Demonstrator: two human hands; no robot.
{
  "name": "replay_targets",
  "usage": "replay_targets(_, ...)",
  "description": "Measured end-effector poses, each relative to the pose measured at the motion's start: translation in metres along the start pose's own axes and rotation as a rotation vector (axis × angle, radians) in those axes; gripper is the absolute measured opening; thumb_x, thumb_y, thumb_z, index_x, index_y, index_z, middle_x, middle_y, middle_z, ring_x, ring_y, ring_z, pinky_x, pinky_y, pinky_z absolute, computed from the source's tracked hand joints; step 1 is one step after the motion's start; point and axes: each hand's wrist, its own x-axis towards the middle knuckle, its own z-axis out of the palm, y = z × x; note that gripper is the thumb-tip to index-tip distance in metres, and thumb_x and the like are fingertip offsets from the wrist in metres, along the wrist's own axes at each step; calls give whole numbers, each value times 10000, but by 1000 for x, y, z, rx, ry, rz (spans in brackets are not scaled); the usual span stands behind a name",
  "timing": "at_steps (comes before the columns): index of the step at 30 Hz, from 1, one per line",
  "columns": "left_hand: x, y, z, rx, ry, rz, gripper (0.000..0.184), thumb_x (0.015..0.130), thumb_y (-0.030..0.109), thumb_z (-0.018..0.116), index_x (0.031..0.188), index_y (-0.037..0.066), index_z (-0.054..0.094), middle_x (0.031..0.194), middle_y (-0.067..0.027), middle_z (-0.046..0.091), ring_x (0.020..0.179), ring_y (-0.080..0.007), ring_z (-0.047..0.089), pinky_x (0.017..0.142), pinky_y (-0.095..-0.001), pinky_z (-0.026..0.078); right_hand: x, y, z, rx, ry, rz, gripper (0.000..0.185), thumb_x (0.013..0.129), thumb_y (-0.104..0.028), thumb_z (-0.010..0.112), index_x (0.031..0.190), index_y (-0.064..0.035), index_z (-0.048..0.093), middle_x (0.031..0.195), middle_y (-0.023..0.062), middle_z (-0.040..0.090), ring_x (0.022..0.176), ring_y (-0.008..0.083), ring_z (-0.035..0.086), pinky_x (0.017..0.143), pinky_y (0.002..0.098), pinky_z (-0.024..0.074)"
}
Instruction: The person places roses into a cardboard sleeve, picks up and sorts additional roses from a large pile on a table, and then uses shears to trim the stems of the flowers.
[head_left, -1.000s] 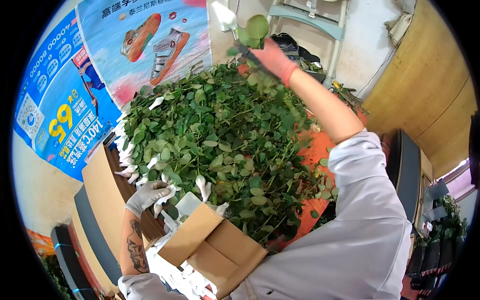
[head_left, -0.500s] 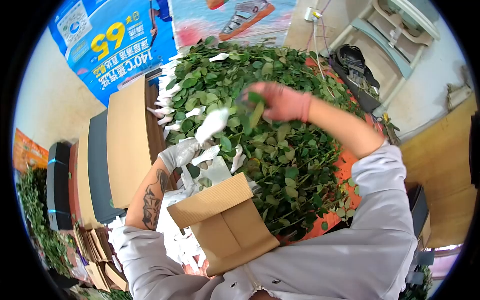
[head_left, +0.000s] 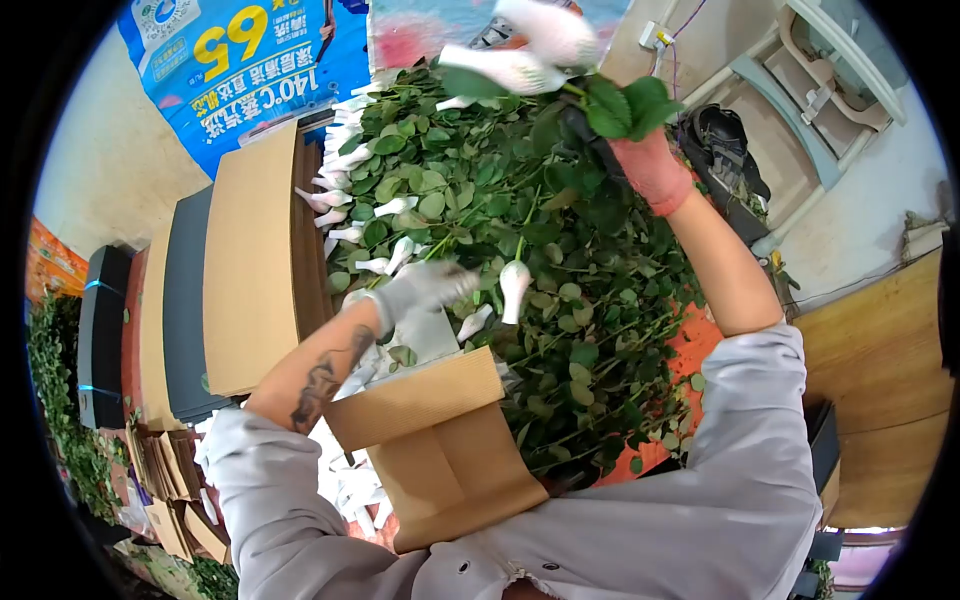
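My right hand [head_left: 645, 165], in a red and dark glove, is raised over the far right of the leaf pile. Closed around leafy stems, it holds roses [head_left: 515, 72] whose pale buds are wrapped in white foam net sleeves and point left. Large green leaves cover part of its fingers. My left hand [head_left: 425, 287], in a whitish glove, is slightly blurred with fingers stretched to the right. Just beyond its fingertips a single sleeved rose bud [head_left: 514, 290] hangs downward from its stem. Nothing shows in that hand.
A heap of leafy rose stems [head_left: 600, 300] covers the orange surface, with sleeved buds lined along its left edge. An open cardboard wrap [head_left: 450, 470] is before me, beside loose white sleeves [head_left: 355, 490]. Cardboard sheets [head_left: 250, 270] stand left; a chair frame [head_left: 790, 130] is right.
My right hand has moved up and right, with the sleeved roses now showing in it. My left hand has shifted right, away from the buds at the pile's edge. The view has tilted slightly.
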Motion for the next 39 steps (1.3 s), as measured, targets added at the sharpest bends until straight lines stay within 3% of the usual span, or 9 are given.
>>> replay_targets(6, 60, 13, 44, -1237, -857, 190, 631, 855, 542, 480, 1298, 101, 390, 1276, -187, 462, 1198, -325, 439, 1032, -489, 290, -10, 10, 11, -545, 79, -393, 459, 716, -19, 618, 1163, 6, 514, 1078, 135, 599, 950, 207, 595, 831, 293, 461)
replay_targets(10, 49, 31, 29, -1423, -823, 196, 416, 874, 378, 538, 1164, 84, 482, 971, -129, 599, 871, -266, 590, 812, -439, 482, -17, -4, 14, 8, -149, -208, 473, 664, -73, 662, 1119, -17, 546, 996, 137, 617, 869, 258, 619, 788, 317, 489)
replay_targets(14, -26, 56, -26, -244, -3, 114, 271, 867, 216, 537, 1067, 32, 534, 855, -91, 612, 679, -175, 598, 637, -315, 495, -33, -33, 19, -686, -736, -555, 580, 634, -233, 703, 1174, -117, 525, 1113, 81, 574, 912, 209, 601, 767, 303, 484)
replay_targets(19, -64, -4, -57, -546, -155, -28, 228, 920, 221, 471, 1030, 26, 515, 776, -109, 602, 527, -184, 569, 438, -280, 468, -73, -14, 72, -972, -1035, -384, 528, 737, -366, 545, 1247, -268, 448, 1270, 57, 446, 1164, 232, 431, 997, 380, 297)
replay_targets(26, -67, -14, -62, 547, -173, 789, 211, 875, 227, 541, 969, 45, 591, 863, -75, 622, 840, -175, 588, 757, -297, 483, -74, 31, 121, -784, -701, -452, 593, 660, -318, 617, 1201, -111, 489, 1232, 127, 471, 1199, 279, 401, 1008, 382, 329)
replay_targets(28, -80, 9, -51, -537, -167, 80, 399, 912, 401, 466, 1036, 40, 585, 962, -77, 612, 754, -172, 600, 673, -247, 480, -65, 28, 113, -697, -745, -465, 583, 629, -270, 642, 1162, -73, 512, 1178, 117, 506, 1122, 255, 470, 964, 381, 370)
replay_targets(31, -64, 5, -55, -850, -109, 401, 604, 863, 528, 494, 1156, 0, 486, 961, -70, 615, 793, -143, 606, 585, -277, 503, -54, 7, 77, -633, -417, -587, 519, 545, -167, 698, 1037, -65, 568, 1003, 95, 572, 921, 258, 567, 841, 368, 440)
replay_targets(36, -9, -38, -57, 605, 607, 291, 615, 778, 491, 586, 1172, 27, 495, 1052, -233, 572, 1018, -348, 556, 884, -417, 423, -74, 5, 43, -586, -374, -729, 520, 517, -171, 688, 1012, -76, 561, 1008, 96, 544, 922, 276, 547, 818, 399, 452)
replay_targets(39, 10, -34, -35, 600, 221, 67, 626, 753, 498, 588, 1167, 37, 496, 1136, -232, 542, 1060, -338, 531, 882, -399, 427, -99, -6, 46, -626, -614, -635, 583, 466, -195, 687, 1033, -120, 576, 1025, 82, 538, 948, 263, 530, 839, 402, 445)
